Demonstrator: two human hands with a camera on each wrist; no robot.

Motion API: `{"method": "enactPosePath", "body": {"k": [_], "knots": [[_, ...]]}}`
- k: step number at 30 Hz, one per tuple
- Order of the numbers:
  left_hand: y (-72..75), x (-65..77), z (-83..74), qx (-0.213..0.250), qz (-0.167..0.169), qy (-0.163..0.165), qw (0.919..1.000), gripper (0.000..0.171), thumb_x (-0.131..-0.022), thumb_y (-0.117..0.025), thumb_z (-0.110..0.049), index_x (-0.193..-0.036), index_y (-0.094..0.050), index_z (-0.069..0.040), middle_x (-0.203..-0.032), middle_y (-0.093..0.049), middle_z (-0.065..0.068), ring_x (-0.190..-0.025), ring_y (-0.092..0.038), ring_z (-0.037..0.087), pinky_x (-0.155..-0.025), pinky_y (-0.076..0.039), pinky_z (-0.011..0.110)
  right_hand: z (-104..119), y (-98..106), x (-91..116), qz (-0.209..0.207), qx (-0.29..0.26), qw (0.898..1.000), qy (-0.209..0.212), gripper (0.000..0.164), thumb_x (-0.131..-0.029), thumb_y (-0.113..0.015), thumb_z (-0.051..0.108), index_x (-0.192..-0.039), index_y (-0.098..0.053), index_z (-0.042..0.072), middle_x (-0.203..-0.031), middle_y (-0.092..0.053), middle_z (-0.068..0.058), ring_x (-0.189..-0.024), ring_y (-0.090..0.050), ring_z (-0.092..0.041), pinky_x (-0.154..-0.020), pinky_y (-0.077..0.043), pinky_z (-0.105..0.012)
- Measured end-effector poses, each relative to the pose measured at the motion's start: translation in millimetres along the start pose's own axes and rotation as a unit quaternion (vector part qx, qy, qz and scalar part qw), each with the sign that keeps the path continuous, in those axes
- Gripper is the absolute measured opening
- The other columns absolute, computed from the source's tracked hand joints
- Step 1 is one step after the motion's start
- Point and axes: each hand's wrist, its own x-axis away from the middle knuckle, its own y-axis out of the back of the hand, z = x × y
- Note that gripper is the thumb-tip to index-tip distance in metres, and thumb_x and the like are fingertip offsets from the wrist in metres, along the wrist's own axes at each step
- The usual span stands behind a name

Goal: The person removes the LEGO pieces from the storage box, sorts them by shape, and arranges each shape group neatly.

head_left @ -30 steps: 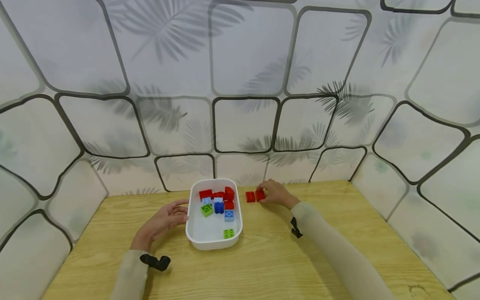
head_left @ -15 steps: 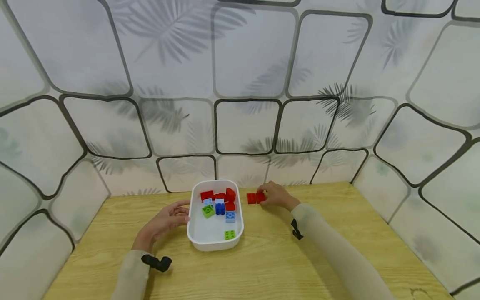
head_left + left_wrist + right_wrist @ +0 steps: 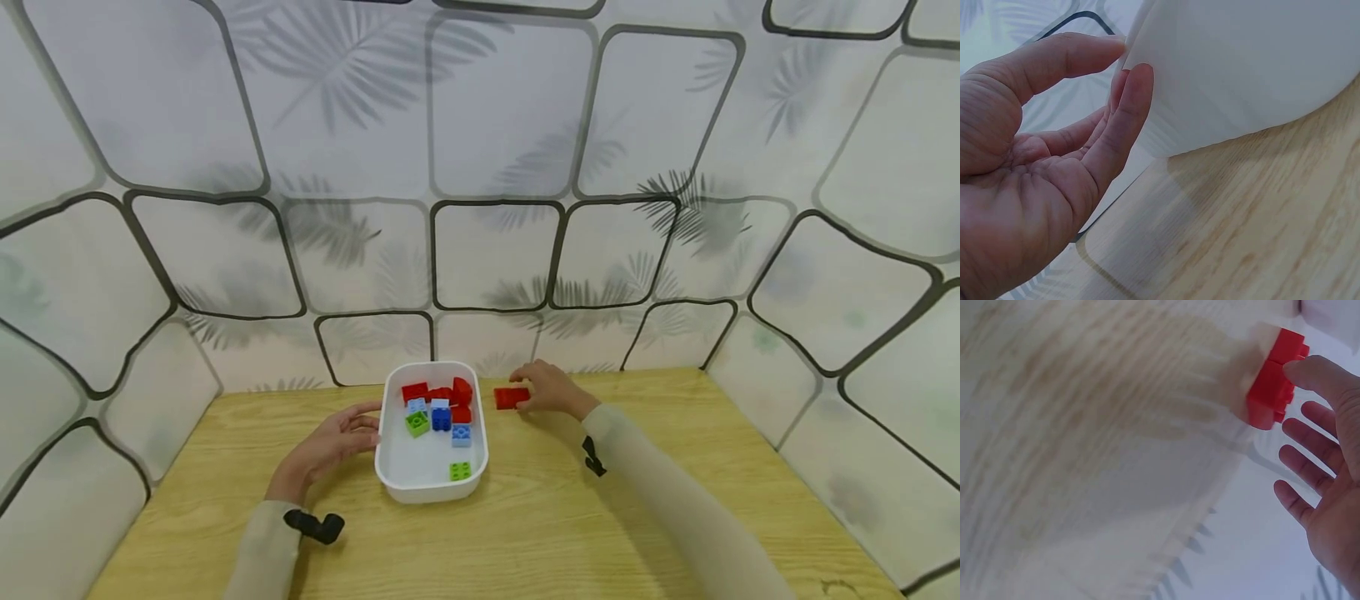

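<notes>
"What had just changed there?"

"The gap. A second earlier, a thin strip of counter [image 3: 525,517] showed between the two toy building bricks. By then the right red brick [image 3: 1265,387] had met the left red brick [image 3: 1288,345], end to end, with just a seam between. I took that to mean the lining-up was as good as done, though I couldn't tell whether they were locked together."

"Was the right grip [image 3: 551,390] clamped on?"

"No. The thumb touched the right red brick near the seam, and the other fingers stood spread and away from it. The left grip [image 3: 330,446] was loosely bent, fingertips against the side of the white bin [image 3: 431,496], with nothing in it that I could see."

"And the room to move?"

"Tight on two sides. The pair sat just beside the bin's right rim, with the patterned backdrop [image 3: 480,337] near behind. Towards the person, the counter had plenty of room. Inside the bin, the red bricks [image 3: 415,392] and blue bricks [image 3: 441,419] crowded the far end, while a lone lime-green brick [image 3: 460,472] lay in the near right corner, so the near left floor gave the most space."
</notes>
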Motion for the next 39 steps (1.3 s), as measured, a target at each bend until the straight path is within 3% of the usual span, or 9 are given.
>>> {"method": "enactPosePath", "body": {"k": [4, 8, 18, 28, 32, 39], "knots": [[-0.7, -0.6, 0.5, -0.004, 0.002, -0.002, 1.0000, 0.073, -0.100, -0.064, -0.009, -0.159, -0.023, 0.004, -0.128, -0.058, 0.014, -0.112, -0.063, 0.016, -0.094, -0.058, 0.027, 5.1, 9.6, -4.1, 0.005, -0.008, 1.000, 0.006, 0.046, -0.088, -0.079, 0.022, -0.128, -0.067, 0.003, -0.125, -0.068, -0.015, -0.113, -0.060, -0.034, -0.097, -0.052, -0.050], [-0.4, 0.4, 1.0, -0.009, -0.002, 0.001, 1.0000, 0.072, -0.100, -0.064, -0.009, -0.159, -0.023, 0.004, -0.131, -0.056, 0.019, -0.112, -0.063, 0.016, -0.094, -0.058, 0.028, 17.4, 19.2, -11.2, 0.002, -0.029, 0.999, 0.018, 0.046, -0.090, -0.076, 0.020, -0.130, -0.066, 0.001, -0.129, -0.066, -0.018, -0.113, -0.059, -0.037, -0.099, -0.051, -0.052], [1.4, 3.6, 0.3, -0.004, -0.002, 0.001, 1.0000, 0.074, -0.100, -0.065, -0.010, -0.159, -0.023, 0.003, -0.127, -0.059, 0.012, -0.111, -0.064, 0.014, -0.094, -0.057, 0.028, 63.7, 31.7, -33.0, -0.043, -0.030, 0.997, 0.061, 0.039, -0.090, -0.075, 0.017, -0.127, -0.069, 0.003, -0.128, -0.069, -0.011, -0.116, -0.060, -0.032, -0.100, -0.053, -0.047], [1.8, 1.8, -0.1, 0.000, 0.002, 0.000, 1.0000, 0.074, -0.100, -0.065, -0.010, -0.159, -0.023, 0.003, -0.128, -0.058, 0.015, -0.110, -0.064, 0.014, -0.094, -0.058, 0.027, 101.5, 32.2, -43.2, 0.021, -0.005, 0.993, 0.116, 0.035, -0.091, -0.076, 0.015, -0.124, -0.071, 0.004, -0.125, -0.071, -0.012, -0.112, -0.060, -0.029, -0.098, -0.054, -0.044], [3.0, 1.6, 0.9, -0.003, 0.001, 0.003, 1.0000, 0.074, -0.100, -0.065, -0.009, -0.159, -0.022, 0.002, -0.131, -0.056, 0.019, -0.110, -0.063, 0.014, -0.095, -0.057, 0.027, 108.9, 28.0, -47.4, 0.062, 0.016, 0.992, 0.111, 0.035, -0.091, -0.077, 0.016, -0.123, -0.073, 0.006, -0.125, -0.072, -0.009, -0.110, -0.060, -0.026, -0.096, -0.053, -0.041], [2.2, 1.5, 0.1, -0.008, -0.001, 0.008, 0.9999, 0.073, -0.100, -0.064, -0.010, -0.159, -0.023, 0.002, -0.133, -0.055, 0.022, -0.113, -0.063, 0.017, -0.096, -0.057, 0.029, 117.4, 16.8, -51.7, 0.092, 0.064, 0.989, 0.093, 0.032, -0.088, -0.080, 0.013, -0.120, -0.075, 0.008, -0.123, -0.072, -0.005, -0.105, -0.058, -0.024, -0.093, -0.051, -0.039]]}}
